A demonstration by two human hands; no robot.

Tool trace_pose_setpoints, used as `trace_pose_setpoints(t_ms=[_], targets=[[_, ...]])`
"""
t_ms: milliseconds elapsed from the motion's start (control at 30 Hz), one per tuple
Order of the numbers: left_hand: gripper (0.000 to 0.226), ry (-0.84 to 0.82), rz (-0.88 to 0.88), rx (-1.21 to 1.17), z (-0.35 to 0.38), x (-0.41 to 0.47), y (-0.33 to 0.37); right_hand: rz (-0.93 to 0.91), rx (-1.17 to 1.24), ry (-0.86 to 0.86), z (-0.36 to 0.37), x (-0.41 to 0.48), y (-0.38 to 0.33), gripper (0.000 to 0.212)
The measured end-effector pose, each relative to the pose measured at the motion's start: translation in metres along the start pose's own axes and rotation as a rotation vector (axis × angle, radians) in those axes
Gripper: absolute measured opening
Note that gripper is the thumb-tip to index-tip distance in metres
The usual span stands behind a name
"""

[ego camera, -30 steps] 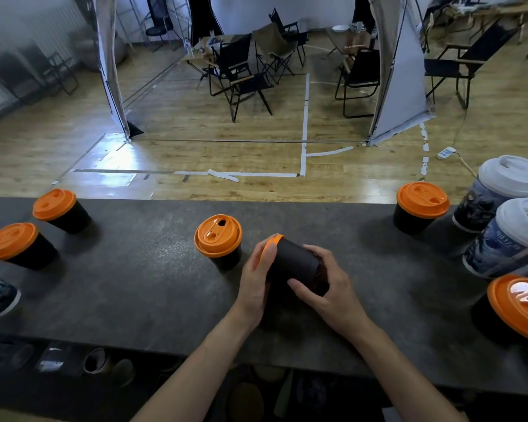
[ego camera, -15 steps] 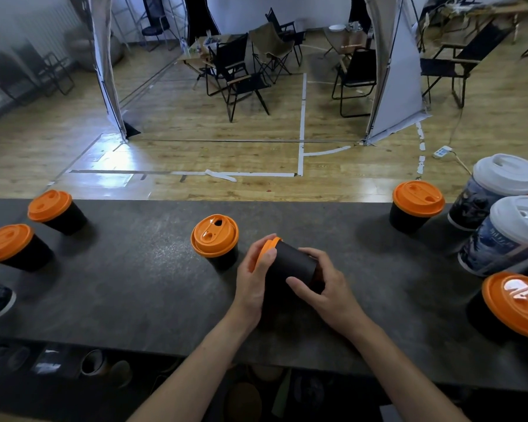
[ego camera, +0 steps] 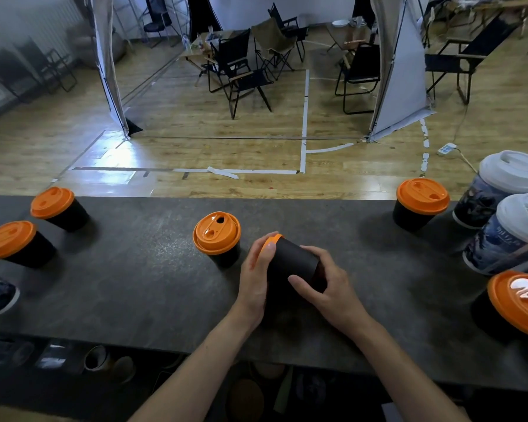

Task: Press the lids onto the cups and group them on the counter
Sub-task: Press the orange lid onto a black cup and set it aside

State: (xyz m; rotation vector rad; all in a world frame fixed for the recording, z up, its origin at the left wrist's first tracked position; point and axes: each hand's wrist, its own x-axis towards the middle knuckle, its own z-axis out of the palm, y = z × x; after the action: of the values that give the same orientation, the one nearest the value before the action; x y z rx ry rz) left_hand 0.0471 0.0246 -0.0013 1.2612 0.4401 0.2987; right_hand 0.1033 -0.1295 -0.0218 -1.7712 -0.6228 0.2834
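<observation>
Almost nothing has moved in the last second: my left hand still cups the orange lid and my right hand still grips the black cup, tipped sideways over the counter. I judge the lid isn't fully seated yet. The cup lies between both palms, just beside another lidded cup.

Both bare forearms come in from the lower edge and meet in the middle. The left hand cups the lidded end of a cup held sideways, with the thumb at its rim. The right hand grips the other end, fingers curled.
</observation>
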Motion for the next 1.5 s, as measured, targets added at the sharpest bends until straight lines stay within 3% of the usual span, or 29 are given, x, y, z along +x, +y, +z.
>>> trace_pose_setpoints(t_ms=[300, 533, 767, 867, 967, 1133, 1333, 1500], targets=[[0.059, 0.016, 0.025, 0.014, 0.0001, 0.0012, 0.0001, -0.093, -0.034, 0.032, -0.0018, 0.0010, 0.0052, 0.074], [0.053, -0.021, 0.035, 0.006, -0.0002, 0.0003, -0.0006, -0.032, -0.006, -0.008, 0.0008, 0.0017, 0.0009, 0.056], [0.059, -0.021, 0.035, 0.060, -0.0047, 0.0028, 0.0022, -0.082, -0.029, 0.004, -0.0006, 0.0008, 0.0030, 0.070], [0.064, -0.008, 0.010, -0.023, -0.0067, 0.0034, 0.0027, -0.037, -0.027, -0.020, 0.0003, 0.0022, 0.0025, 0.062], [0.051, -0.008, 0.011, -0.032, -0.0066, 0.0034, 0.0006, -0.018, -0.009, -0.015, 0.0012, 0.0024, 0.0022, 0.050], [0.057, 0.044, 0.004, 0.019, -0.0010, 0.0059, 0.0015, -0.104, -0.042, 0.020, 0.0004, 0.0004, 0.0046, 0.074], [0.062, 0.001, 0.015, -0.026, -0.0056, 0.0057, -0.0001, -0.078, -0.088, 0.013, 0.0022, 0.0021, 0.0036, 0.065], [0.055, -0.029, 0.060, 0.102, -0.0043, 0.0047, -0.0015, -0.117, -0.093, 0.041, 0.0006, 0.0014, 0.0073, 0.067]])
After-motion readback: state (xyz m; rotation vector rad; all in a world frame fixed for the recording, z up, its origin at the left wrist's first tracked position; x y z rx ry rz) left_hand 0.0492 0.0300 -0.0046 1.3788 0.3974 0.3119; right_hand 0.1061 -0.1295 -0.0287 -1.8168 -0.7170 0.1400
